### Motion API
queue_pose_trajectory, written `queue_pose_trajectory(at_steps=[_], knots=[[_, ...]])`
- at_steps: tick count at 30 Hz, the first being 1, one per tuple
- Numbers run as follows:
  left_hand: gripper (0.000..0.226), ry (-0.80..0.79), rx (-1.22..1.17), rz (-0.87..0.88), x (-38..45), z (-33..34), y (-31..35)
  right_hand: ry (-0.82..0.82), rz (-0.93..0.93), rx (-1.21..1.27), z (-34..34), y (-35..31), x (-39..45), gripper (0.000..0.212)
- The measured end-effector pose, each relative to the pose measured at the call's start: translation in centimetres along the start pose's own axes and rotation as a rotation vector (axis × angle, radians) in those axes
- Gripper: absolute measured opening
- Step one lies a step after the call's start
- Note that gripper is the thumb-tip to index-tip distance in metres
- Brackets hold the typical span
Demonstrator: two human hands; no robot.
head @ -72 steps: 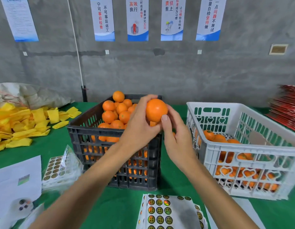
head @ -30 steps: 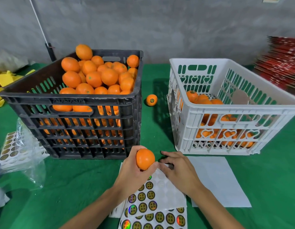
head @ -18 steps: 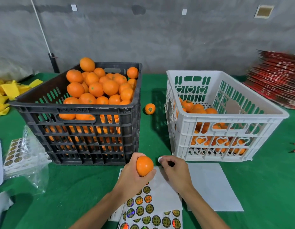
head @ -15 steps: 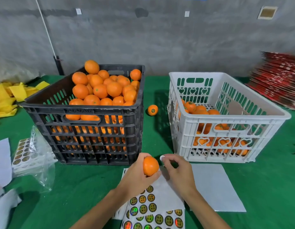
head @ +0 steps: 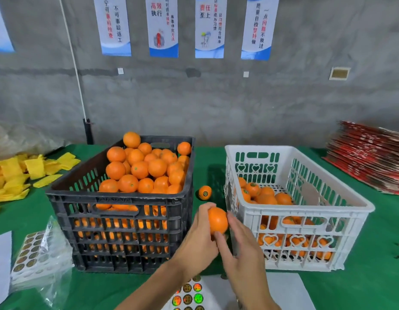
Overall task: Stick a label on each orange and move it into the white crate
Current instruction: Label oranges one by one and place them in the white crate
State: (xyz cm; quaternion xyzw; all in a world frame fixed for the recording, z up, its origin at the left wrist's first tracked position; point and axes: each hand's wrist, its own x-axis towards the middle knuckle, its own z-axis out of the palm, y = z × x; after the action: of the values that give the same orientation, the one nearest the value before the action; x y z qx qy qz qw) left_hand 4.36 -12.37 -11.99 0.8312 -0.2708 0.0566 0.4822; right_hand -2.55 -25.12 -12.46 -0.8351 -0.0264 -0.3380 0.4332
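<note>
An orange (head: 218, 220) is held up between the two crates, above the green cloth (head: 33, 215). It is gripped by the curled left hand (head: 197, 240). It is touched by the right hand (head: 243, 249), fingers mostly straight, thumb pressed under it. The white crate (head: 328, 206) is just beside it, partly filled with oranges. The black crate (head: 127, 198) is piled high. One loose orange (head: 204, 192) is seen on the cloth. Sticker sheets (head: 189, 296) lie below. Posters (head: 162, 25) are hung on the grey wall (head: 216, 101).
</note>
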Motion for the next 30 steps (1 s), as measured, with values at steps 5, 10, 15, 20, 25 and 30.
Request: queue_pose_trajectory(at_steps=[5,10,15,20,25,30], knots=[[0.086,-0.079,0.042,0.187,5.4,-2.0,5.1,0.155,-0.047,-0.200,-3.2,-3.4,6.4,0.083],[0.068,-0.210,0.080,0.217,10.4,-2.9,9.3,0.301,-0.086,-0.430,-5.3,-3.0,10.7,0.063],[0.052,-0.169,0.254,0.269,13.7,-5.2,9.4,0.358,-0.211,-0.597,-4.8,-1.2,11.6,0.041],[0.042,-0.032,0.572,0.011,15.9,-10.9,3.5,0.268,-0.296,-0.482,-1.5,-2.9,12.2,0.035],[0.047,-0.236,0.615,-0.273,16.1,-14.3,0.0,0.161,-0.297,-0.350,2.7,-5.7,13.1,0.037],[0.066,-0.387,0.551,-0.442,15.9,-16.0,-2.5,0.063,-0.211,-0.248,5.0,-5.8,13.0,0.039]])
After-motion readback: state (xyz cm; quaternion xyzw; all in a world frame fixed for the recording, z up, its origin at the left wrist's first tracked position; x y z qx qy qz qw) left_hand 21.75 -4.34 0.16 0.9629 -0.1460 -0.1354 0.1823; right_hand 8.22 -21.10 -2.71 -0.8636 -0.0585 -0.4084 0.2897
